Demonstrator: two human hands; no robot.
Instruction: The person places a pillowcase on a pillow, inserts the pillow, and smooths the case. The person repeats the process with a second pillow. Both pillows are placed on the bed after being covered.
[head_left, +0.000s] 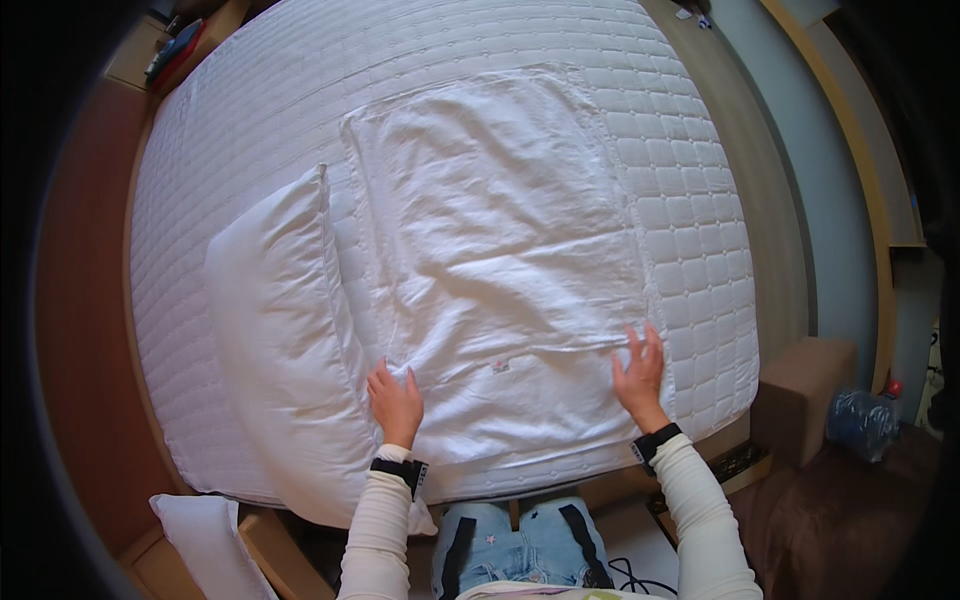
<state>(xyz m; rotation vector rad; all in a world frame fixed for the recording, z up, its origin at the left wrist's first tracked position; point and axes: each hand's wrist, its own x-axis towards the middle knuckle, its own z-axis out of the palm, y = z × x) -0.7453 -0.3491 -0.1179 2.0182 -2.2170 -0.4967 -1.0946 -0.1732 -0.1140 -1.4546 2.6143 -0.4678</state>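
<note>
A white pillowcase (502, 217) lies spread and wrinkled on the quilted white mattress (690, 247), with a small tag near its lower part. My left hand (396, 405) is at the pillowcase's lower left side, fingers apart, close beside a white pillow (285, 330) that lies along the left. My right hand (641, 371) is at the right end of the pillowcase's opening edge, fingers spread over the cloth. Whether either hand pinches the fabric is hard to tell.
A second white pillow (214, 540) rests at the lower left by a wooden nightstand. At the right are a brown upholstered seat (802, 390) and a plastic-wrapped bottle pack (862, 421). A wooden headboard (90, 300) borders the left; a dark cable (637, 581) lies below.
</note>
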